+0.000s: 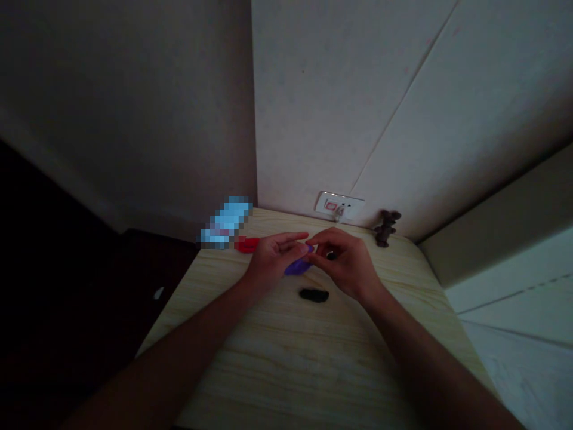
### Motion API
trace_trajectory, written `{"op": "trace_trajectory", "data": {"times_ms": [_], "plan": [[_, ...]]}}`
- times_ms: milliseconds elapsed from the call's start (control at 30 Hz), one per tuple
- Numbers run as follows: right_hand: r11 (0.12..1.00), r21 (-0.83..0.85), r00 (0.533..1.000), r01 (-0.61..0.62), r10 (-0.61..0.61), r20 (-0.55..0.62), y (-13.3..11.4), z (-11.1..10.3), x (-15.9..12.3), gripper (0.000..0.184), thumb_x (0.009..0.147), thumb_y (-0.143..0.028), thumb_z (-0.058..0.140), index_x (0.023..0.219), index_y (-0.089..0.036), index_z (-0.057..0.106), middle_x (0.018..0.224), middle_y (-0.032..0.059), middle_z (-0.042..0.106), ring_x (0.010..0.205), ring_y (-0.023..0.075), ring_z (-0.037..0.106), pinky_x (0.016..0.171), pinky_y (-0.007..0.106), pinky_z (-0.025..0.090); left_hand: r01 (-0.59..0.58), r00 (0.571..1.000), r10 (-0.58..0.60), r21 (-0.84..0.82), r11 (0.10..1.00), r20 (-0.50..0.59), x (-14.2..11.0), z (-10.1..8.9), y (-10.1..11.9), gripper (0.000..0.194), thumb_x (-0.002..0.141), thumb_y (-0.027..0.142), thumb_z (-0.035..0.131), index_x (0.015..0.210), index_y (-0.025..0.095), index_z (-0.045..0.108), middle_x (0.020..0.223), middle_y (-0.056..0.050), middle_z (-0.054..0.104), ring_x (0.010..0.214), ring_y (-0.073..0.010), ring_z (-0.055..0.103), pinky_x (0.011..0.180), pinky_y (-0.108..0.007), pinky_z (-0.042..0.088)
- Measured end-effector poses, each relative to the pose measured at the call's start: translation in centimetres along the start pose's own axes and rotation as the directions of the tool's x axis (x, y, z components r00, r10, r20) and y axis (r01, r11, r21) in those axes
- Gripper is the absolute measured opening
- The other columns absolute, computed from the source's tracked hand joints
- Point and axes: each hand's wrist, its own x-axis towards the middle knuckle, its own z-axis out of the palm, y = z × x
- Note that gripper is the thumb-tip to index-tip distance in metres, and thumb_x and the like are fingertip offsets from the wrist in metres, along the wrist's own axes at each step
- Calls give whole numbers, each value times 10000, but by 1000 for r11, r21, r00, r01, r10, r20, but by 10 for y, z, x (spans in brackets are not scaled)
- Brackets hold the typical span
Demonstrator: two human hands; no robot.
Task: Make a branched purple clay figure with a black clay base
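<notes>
Both bare forearms reach forward from the lower corners and converge toward the middle. The left hand [273,257] lies palm-inward, fingers stretched rightward and only slightly curled. The right hand [347,260] is knuckles-up, its fingers bent in and its fingertips [313,243] pinched together, apparently meeting the left fingertips, though the dim light makes that hard to confirm

No readable text, labels, brands or numbers appear anywhere. The white wall socket plate [339,205], at about twelve o'clock beyond the hands, bears a small red mark too blurred to read. A pixelated blue patch [225,223] at eleven o'clock shows nothing legible.
</notes>
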Motion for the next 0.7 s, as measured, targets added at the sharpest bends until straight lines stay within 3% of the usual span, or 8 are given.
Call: {"op": "trace_trajectory", "data": {"times_ms": [100,267,367,500,600,700], "plan": [[999,13,998,-29,28,62,-1,-2,1,357,770,-518,903,952,-221,826,903,59,732,656,147,643,616,296,548,-17,1000,17,23,1000,-9,-1,-1,2,502,733,391,916,1152,137,805,914,-97,838,792,-192,769,730,-276,573],[985,134,979,-111,85,187,0,-7,2,377,868,-585,794,995,-232,836,993,83,753,747,173,689,671,310,576,-27,999,26,41,999,34,-3,1,4,590,744,369,913,1257,124,757,891,-80,830,783,-182,757,734,-273,563],[997,61,979,-40,27,203,-2,-8,3,325,926,-545,751,963,-232,834,993,84,744,808,187,703,697,309,574,-16,999,15,32,999,37,-4,2,4,638,769,375,901,1322,116,716,876,-74,826,778,-173,752,733,-265,556],[982,-135,982,134,-114,149,-6,-9,3,269,994,-456,690,952,-217,804,917,72,727,779,179,674,681,300,547,40,999,-39,-117,992,15,-3,2,2,714,790,430,881,1404,150,648,877,-64,823,748,-175,752,744,-294,580],[974,-175,988,141,-128,80,-6,-8,2,244,991,-411,693,899,-196,764,858,62,715,737,173,651,650,292,528,19,1000,-18,-83,996,15,-2,2,2,620,716,373,941,1257,165,722,933,-73,827,809,-190,768,788,-310,602],[997,-67,1000,25,-24,14,-4,-5,2,250,950,-435,739,878,-197,759,835,55,727,728,178,666,628,290,529,-38,999,38,7,999,5,-1,3,3,459,626,335,984,996,153,783,991,-93,830,883,-226,776,812,-340,627]]}}
